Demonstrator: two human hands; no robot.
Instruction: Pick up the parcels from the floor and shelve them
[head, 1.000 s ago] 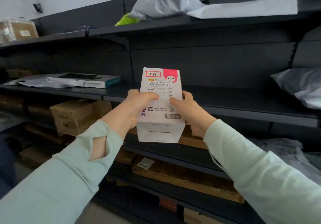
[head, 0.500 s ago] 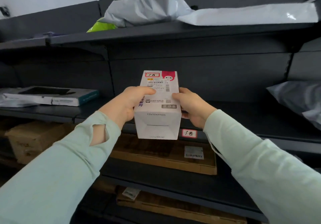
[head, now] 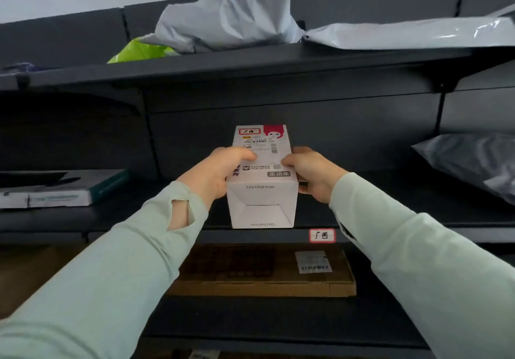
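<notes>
Head cam, only view I've got. White carton (head: 262,180) sits lengthwise at the front lip of the middle shelf (head: 390,219), label side up. My left hand (head: 214,172) is clamped on its left side w/ thumb over the top; right hand (head: 312,174) is clamped on the right side likewise. Can't tell if the base is fully resting on the shelf or just above it.

To do it well, I reckon: push straight back till the whole base is supported, keep it square to the edge, then let go w/ both hands together. Red-bordered tag (head: 322,236) on the shelf edge looks to match the one on the carton.

Bay behind is bare, nothing blocking. Grey poly bag (head: 471,163) lies well to the right, flat box (head: 55,191) well left. More bags (head: 228,16) on the shelf above, flat brown carton (head: 264,272) on the one below.
</notes>
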